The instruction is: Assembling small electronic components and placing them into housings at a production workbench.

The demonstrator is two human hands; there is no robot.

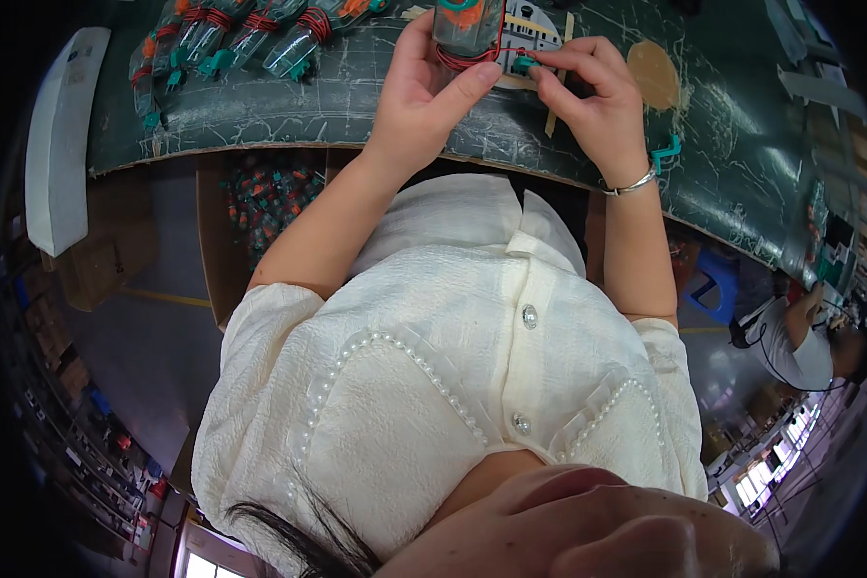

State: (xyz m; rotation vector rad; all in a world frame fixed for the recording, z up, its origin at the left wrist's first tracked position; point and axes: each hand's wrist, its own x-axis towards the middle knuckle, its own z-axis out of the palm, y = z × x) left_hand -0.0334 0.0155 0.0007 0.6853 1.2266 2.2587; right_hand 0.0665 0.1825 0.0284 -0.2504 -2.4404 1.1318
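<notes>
My left hand [416, 101] is closed around a clear plastic bottle-like part [467, 37] near the table's far edge of view. Orange and teal pieces show inside it, and red wire [462, 60] is wound about its lower end. A strand of that wire runs right to a small teal plastic piece [524, 65]. The thumb and forefinger of my right hand [599, 101] pinch at this teal piece. Behind it lies a white printed sheet or plate [539, 27] with dark markings, partly hidden by my hands and the bottle-like part.
Several similar wire-wrapped parts [250, 40] lie at the table's left. A tan oval patch [653, 75] and a teal plastic piece [666, 154] are right of my hand. Below the edge stands a cardboard box [212, 241] of small parts. A co-worker [800, 342] sits right, near a blue stool [715, 287].
</notes>
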